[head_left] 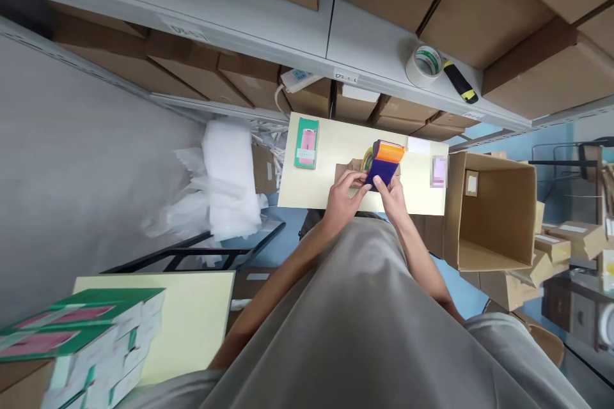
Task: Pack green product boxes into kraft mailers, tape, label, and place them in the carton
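My left hand and my right hand meet over a pale yellow table, fingers curled. Both grip a tape dispenser with a purple body and an orange top, held just above a small brown cardboard box that lies flat on the table. A yellow tape roll shows at the dispenser's left side. A green and pink packet lies on the table to the left of my hands. A blurred pink item lies near the table's right end.
An open cardboard carton stands right of the table. Shelves above carry brown boxes, a tape roll and a black and yellow cutter. White plastic wrap is heaped at left. Stacked green packets sit on a second table.
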`<state>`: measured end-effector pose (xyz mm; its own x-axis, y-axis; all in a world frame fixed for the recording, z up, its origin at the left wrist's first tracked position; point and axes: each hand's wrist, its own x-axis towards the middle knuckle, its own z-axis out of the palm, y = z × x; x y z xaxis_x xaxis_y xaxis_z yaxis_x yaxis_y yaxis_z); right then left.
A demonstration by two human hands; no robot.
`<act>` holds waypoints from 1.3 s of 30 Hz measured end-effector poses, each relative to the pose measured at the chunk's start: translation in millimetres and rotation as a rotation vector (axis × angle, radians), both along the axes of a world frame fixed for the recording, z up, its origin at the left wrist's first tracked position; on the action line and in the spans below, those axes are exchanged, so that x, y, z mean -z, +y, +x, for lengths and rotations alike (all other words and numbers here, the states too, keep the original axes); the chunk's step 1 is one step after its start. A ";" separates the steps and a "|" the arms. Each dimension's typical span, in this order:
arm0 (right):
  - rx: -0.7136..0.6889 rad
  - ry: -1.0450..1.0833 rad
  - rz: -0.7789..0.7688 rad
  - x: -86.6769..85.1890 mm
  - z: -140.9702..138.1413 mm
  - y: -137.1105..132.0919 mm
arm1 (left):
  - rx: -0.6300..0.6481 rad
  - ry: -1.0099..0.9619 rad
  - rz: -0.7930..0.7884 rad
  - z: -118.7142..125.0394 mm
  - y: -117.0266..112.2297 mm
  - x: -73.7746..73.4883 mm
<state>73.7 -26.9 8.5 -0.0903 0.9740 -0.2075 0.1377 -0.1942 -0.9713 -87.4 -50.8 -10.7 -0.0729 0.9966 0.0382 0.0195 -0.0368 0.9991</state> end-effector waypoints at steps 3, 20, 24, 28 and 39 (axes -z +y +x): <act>-0.024 0.003 -0.050 20.3 14.3 11.3 | 0.022 0.025 -0.021 6.3 7.0 10.3; -0.373 -0.337 0.167 19.9 104.8 36.3 | 0.163 0.137 -0.002 4.2 63.9 -36.7; -0.494 -0.400 0.357 23.0 123.5 43.4 | 0.237 0.202 0.006 3.9 66.3 -53.1; -0.578 -0.441 0.482 20.3 133.4 48.0 | 0.222 0.254 0.059 7.4 62.8 -59.0; -0.609 -0.617 0.686 3.1 145.0 36.5 | -0.024 0.500 0.427 19.1 14.1 -82.7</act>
<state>218.7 9.6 5.4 -0.6606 0.7275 0.1854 0.5254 0.6244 -0.5780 -68.3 -36.7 72.0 0.0345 0.8847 0.4650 0.4833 -0.4220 0.7670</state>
